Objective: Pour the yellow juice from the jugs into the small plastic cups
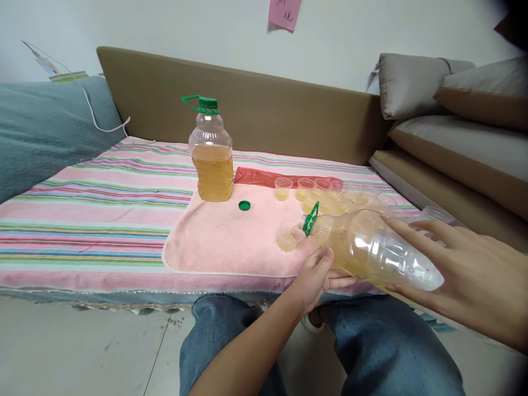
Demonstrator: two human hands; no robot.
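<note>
A clear plastic bottle of pale yellow liquid lies tipped nearly flat, its neck pointing left and a green ring handle at its mouth. My right hand wraps round its base end. Under the neck, my left hand supports the bottle from below, fingers against it. The mouth is at the rim of a small clear plastic cup that holds some yellow liquid. Beyond the bottle stand several similar cups with liquid, partly hidden by it. A green cap lies on the pink towel.
A second large bottle with a green cap, about half full, stands at the towel's back left. A red plastic bag lies behind the cups. Stacked cushions rise at the right, and a brown backrest runs behind.
</note>
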